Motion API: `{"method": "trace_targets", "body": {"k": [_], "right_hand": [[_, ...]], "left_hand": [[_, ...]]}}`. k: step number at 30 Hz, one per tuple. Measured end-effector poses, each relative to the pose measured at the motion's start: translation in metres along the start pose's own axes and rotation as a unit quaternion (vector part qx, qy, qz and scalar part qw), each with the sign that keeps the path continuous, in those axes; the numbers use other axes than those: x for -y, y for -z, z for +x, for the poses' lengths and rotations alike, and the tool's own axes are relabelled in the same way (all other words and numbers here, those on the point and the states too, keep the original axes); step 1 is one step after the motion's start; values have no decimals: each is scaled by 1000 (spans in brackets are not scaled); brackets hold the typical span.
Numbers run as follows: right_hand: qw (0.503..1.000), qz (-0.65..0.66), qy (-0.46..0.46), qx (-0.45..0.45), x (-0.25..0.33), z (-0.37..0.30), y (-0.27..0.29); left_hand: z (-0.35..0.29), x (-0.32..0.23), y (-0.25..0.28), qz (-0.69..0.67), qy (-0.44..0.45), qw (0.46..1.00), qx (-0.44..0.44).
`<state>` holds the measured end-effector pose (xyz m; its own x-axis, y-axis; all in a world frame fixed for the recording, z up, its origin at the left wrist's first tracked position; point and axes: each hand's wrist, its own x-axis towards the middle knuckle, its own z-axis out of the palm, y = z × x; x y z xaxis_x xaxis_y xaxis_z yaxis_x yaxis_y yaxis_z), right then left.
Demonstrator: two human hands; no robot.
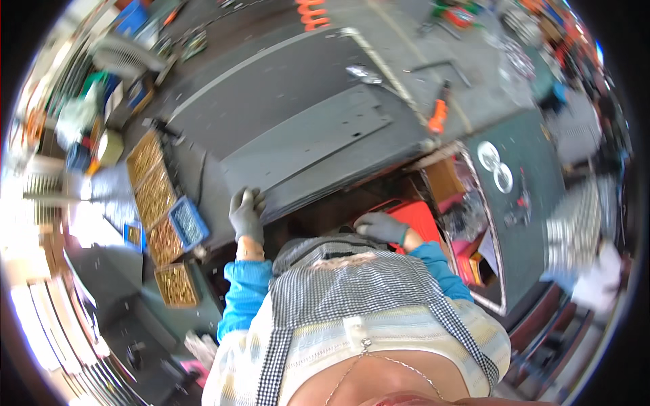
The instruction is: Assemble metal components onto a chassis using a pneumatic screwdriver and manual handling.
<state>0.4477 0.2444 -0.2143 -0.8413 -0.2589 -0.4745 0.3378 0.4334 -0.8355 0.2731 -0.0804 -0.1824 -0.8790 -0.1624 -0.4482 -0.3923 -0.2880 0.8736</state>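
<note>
My left hand (246, 215), in a grey glove, is at the near left end of a long flat grey panel (308, 139). Its fingers are loosely bent and a little apart, and I see nothing held in them. I cannot tell whether the fingertips touch the panel. The panel lies on a dark workbench (264, 88) and has small holes toward its right end. My right hand (380, 227), also gloved in grey, is low in front of my checked apron (345, 277), beside a red stool-like surface (414, 220). Its fingers are stretched out flat and hold nothing I can see.
Open bins of small metal fasteners (154, 193) line the bench's left side, with a blue tray (188, 222) beside them. An orange-handled tool (439, 115) and a hex key (443, 66) lie at the right. An open drawer (467, 223) and two white rings (495, 166) are nearer.
</note>
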Motion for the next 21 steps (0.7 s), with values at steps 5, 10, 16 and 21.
{"method": "trace_targets", "body": {"k": [5,10,16,21], "right_hand": [[975,-19,189,-116,121,67,43],[915,-44,246,-318,231,127,56],[895,-125,313,-292,309,179,77],[845,-240,347,-327,349,209,99]], "left_hand": [[31,-34,39,-20,35,999,24],[81,-60,64,-304,134,925,182],[97,-103,72,-357,165,896,205],[116,-62,91,-348,144,914,147]]}}
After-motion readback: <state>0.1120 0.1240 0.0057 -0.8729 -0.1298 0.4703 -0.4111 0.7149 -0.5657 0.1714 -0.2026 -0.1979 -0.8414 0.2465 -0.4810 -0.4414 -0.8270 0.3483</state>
